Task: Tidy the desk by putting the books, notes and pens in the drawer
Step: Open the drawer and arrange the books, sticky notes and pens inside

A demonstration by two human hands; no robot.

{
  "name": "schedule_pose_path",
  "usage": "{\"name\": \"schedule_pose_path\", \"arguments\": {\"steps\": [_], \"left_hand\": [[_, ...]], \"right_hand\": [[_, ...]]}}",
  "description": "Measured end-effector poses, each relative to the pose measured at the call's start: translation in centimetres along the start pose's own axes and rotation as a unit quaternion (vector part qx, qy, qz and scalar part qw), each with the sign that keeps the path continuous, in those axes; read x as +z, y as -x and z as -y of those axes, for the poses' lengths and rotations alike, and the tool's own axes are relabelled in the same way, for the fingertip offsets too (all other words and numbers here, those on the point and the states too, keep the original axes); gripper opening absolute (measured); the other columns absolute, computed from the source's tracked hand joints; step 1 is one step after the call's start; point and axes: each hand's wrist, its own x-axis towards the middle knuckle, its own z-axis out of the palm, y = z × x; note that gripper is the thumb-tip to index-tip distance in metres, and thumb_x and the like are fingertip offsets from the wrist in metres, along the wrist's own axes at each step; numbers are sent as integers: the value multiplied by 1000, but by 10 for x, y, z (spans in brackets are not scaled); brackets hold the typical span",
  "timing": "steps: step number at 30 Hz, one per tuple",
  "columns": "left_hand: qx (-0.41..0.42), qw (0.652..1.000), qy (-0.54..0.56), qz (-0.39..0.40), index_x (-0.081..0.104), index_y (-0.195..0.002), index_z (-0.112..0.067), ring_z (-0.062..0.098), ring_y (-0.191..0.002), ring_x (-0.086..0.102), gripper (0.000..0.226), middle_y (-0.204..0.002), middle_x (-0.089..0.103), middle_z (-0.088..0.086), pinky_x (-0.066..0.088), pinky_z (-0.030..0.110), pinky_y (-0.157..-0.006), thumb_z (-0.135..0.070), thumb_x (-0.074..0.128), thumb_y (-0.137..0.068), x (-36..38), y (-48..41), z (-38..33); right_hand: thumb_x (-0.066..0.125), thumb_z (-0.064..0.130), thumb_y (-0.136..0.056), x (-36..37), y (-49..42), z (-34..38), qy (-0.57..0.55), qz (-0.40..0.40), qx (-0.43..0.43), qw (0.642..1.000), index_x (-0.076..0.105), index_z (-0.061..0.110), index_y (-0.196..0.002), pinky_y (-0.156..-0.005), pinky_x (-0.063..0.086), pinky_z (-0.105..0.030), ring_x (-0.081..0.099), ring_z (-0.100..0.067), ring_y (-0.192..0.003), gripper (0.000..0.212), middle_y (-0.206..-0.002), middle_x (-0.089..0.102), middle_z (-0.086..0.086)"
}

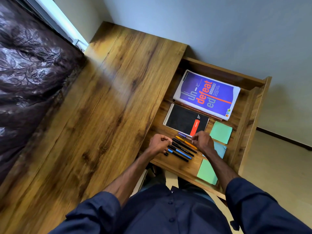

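Head view looks down on a wooden desk (109, 98) with its drawer (249, 115) pulled out on the right. The task's things lie inside the drawer. A purple book (207, 93) is at the far end, and a black spiral notebook (184, 120) lies just nearer. A green note pad (221, 132), a blue note pad (220, 149) and a second green pad (206, 173) run down the right side. The row of pens (181, 150) lies side by side near the notebook.

The move turns on the purple-capped pen (182, 134). It lies at the far edge of the row, just beside the notebook's near edge. Its long axis is parallel to the other pens, slanting from far left to near right. Its right end meets the right hand (202, 142), so that hand is the nearer one to finish placing it. The orange pen (186, 143) lies just nearer than it.

The right hand's fingers are curled tight, and thumb and fingertips appear to pinch the clear barrel of the purple-capped pen. The left hand (159, 144) sits at the left ends of the pens with its fingers curled in. Whether it pinches a pen or only touches the tips cannot be told.

Judging by how things lie, the sorting is nearly done. What seems left is to settle this pen in line and let go of it. A sideways nudge could roll the neighbouring pens out of their row.
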Motion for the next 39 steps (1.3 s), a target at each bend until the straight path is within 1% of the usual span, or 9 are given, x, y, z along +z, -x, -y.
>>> {"name": "schedule_pose_path", "arguments": {"steps": [3,6,10,14,24,29,33,36,39], "left_hand": [[-4,1000,-3,-11,72,-110,-8,6,-65,65,19,-93,72,4,51,17,-54,-17,68,-94,-3,1,5],[-5,1000,-9,-9,71,-111,-8,6,-65,65,21,-94,71,5,50,16,-53,-18,68,-94,-4,1,9],[-7,1000,-14,-6,70,-113,-8,5,-64,65,21,-95,71,4,48,13,-51,-19,67,-95,-3,1,10],[-8,1000,-15,-3,69,-114,-9,6,-67,66,22,-100,71,6,49,13,-52,-20,67,-95,-3,0,11],[-3,1000,-13,0,69,-115,-9,9,-73,68,23,-102,72,6,51,14,-54,-20,67,-95,-6,-2,15],[8,1000,0,1,71,-113,-12,6,-67,67,20,-101,73,5,51,16,-54,-21,67,-95,-3,0,12],[31,999,13,1,73,-108,-13,7,-64,67,16,-96,75,3,51,18,-51,-19,67,-95,0,2,15],[33,999,27,5,74,-106,-11,9,-64,66,14,-96,76,5,52,20,-50,-16,67,-94,4,4,16],[42,998,26,35,74,-106,-11,10,-65,65,14,-97,75,6,54,24,-55,-17,67,-94,14,6,17]], "right_hand": [[75,15,-85,4,0,-1,14,-16,-3,1000,77,14,-91,-65,53,-27,66,-17,-76,7,-86,74,-5],[75,15,-86,6,1,-2,21,-11,-6,1000,76,14,-89,-63,51,-26,66,-16,-75,4,-84,72,-4],[73,17,-88,9,-2,0,37,2,-1,999,75,15,-90,-63,53,-27,66,-15,-75,4,-83,71,-3],[74,19,-88,12,-2,-1,40,-8,1,999,74,15,-91,-65,55,-28,66,-15,-74,5,-82,70,-3],[71,20,-90,11,8,-1,32,-31,0,999,73,14,-90,-60,45,-26,61,-14,-70,7,-77,66,-3],[69,14,-91,0,28,3,13,-73,-13,997,73,14,-85,-61,47,-26,61,-15,-69,7,-77,67,-4],[71,12,-87,-8,46,2,-6,-113,-18,993,75,13,-83,-67,55,-33,66,-22,-74,6,-80,72,-7],[73,15,-85,-8,59,-2,-22,-126,-21,992,75,15,-81,-68,57,-35,66,-20,-74,4,-81,73,-6],[75,19,-85,-7,76,-9,-39,-139,-30,989,76,15,-84,-69,59,-35,66,-15,-75,4,-83,73,-2]]}}
